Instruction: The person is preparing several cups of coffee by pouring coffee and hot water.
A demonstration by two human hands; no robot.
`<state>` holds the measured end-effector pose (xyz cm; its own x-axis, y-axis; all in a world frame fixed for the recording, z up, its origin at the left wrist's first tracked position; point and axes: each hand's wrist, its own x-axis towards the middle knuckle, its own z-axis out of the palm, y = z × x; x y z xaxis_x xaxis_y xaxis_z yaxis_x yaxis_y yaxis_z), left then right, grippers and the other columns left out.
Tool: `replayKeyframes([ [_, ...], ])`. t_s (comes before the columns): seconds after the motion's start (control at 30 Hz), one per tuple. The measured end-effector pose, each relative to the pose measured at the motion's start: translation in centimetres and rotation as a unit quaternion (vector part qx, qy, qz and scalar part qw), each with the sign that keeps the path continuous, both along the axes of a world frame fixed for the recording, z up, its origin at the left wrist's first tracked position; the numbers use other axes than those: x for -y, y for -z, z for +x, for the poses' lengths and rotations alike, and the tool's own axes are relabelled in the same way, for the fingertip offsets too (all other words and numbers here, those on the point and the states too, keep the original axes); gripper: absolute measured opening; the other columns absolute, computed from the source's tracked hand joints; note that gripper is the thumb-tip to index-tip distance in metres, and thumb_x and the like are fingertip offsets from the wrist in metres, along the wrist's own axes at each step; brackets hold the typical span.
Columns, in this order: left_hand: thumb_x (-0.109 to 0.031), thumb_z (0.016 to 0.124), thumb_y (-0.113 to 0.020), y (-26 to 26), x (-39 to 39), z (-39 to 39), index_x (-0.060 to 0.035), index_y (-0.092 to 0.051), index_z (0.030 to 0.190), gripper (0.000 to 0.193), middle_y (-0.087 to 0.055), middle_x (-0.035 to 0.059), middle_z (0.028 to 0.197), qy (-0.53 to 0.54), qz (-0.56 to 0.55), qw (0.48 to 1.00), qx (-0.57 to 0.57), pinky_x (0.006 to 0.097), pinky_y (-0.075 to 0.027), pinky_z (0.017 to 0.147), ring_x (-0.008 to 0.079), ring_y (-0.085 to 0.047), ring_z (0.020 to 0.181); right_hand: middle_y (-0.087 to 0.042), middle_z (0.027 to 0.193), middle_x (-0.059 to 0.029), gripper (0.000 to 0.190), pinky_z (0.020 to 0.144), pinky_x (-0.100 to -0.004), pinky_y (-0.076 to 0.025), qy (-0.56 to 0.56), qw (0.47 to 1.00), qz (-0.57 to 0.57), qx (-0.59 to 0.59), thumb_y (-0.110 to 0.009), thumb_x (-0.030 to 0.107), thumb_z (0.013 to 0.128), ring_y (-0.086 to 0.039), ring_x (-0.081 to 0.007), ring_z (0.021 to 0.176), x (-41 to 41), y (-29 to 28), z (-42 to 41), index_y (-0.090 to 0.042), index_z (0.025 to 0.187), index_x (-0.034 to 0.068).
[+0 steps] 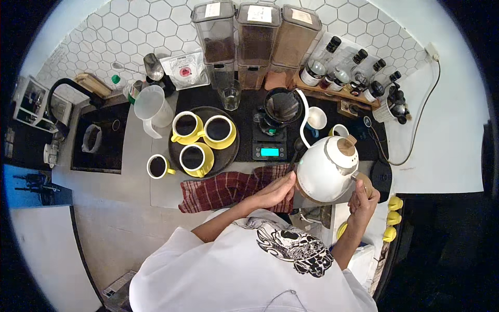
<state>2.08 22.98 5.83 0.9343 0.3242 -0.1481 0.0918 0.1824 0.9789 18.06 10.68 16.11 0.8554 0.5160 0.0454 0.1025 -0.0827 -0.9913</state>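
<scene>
My right hand point(363, 199) grips the wooden handle of a white gooseneck kettle point(325, 169), which is tilted with its spout over a black coffee dripper point(284, 105). A paper filter lines the dripper. Beside the kettle's base is my left hand point(276, 191), fingers extended; whether it touches the kettle is hard to tell. Under the dripper, a glass server stands on a black digital scale point(269, 144) with a lit display. Whether water flows from the spout cannot be seen. A red checked cloth point(230, 189) lies along the counter's front edge, partly below my left forearm.
Yellow cups of dark coffee point(219, 129) stand on a round black tray point(234, 154), with another yellow cup point(157, 166) left of it. A plastic jug point(154, 107), drinking glass point(230, 97), cups point(316, 118), bottles point(315, 66) and lidded containers point(257, 39) stand farther back. A sink point(99, 140) is at left.
</scene>
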Motion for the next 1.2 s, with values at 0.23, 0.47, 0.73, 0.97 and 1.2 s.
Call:
replayKeyframes([
  [0.23,-0.059,0.085,-0.006,1.0,-0.1,0.5,-0.0044,-0.038,0.081,0.064,-0.041,0.0032,0.057,-0.019,0.004,1.0,0.01,0.0283,-0.036,0.052,0.014,-0.039,0.052,-0.03,0.038,0.0063,0.042,0.029,-0.0195,-0.017,-0.006,1.0,-0.004,0.004,-0.064,0.027,0.076,-0.023,-0.0026,0.029,-0.5,-0.2,0.0,-0.035,0.048,0.014],
  [0.47,-0.058,0.085,-0.005,1.6,-0.4,0.9,-0.0035,-0.039,0.082,0.064,-0.042,0.0032,0.055,-0.012,0.003,1.0,0.02,0.0282,-0.036,0.052,0.0137,-0.039,0.052,-0.029,0.038,0.0069,0.043,0.029,-0.0198,-0.016,-0.006,1.0,-0.011,-0.016,-0.065,0.027,0.075,-0.022,-0.0026,0.029,-0.5,-0.3,0.1,-0.034,0.048,0.014],
  [0.73,-0.057,0.085,-0.002,1.6,-0.4,1.2,-0.0013,-0.047,0.095,0.072,-0.046,0.0037,0.064,0.03,0.017,0.999,-0.005,0.0258,-0.034,0.052,0.0123,-0.039,0.052,-0.03,0.037,0.0061,0.041,0.029,-0.0198,-0.017,-0.005,1.0,0.0,0.004,-0.063,0.026,0.077,-0.023,-0.0028,0.029,0.1,-0.2,0.2,-0.036,0.048,0.014],
  [0.97,-0.054,0.088,-0.009,1.6,0.3,1.3,-0.0032,-0.04,0.087,0.059,-0.041,0.0029,0.056,0.018,-0.002,0.999,0.038,0.0278,-0.036,0.053,0.0138,-0.039,0.052,-0.03,0.037,0.006,0.042,0.029,-0.0199,-0.017,0.004,1.0,-0.001,0.003,-0.063,0.026,0.077,-0.022,-0.0028,0.028,0.8,-0.3,0.0,-0.036,0.048,0.014],
  [1.2,-0.054,0.088,-0.011,1.4,0.6,0.3,-0.0036,-0.04,0.086,0.058,-0.041,0.0031,0.058,0.011,-0.029,0.999,0.029,0.0265,-0.036,0.054,0.0134,-0.039,0.053,-0.031,0.037,0.0058,0.042,0.029,-0.0197,-0.017,0.008,1.0,-0.01,-0.023,-0.064,0.026,0.076,-0.023,-0.003,0.028,1.2,0.0,-0.4,-0.036,0.048,0.013],
])
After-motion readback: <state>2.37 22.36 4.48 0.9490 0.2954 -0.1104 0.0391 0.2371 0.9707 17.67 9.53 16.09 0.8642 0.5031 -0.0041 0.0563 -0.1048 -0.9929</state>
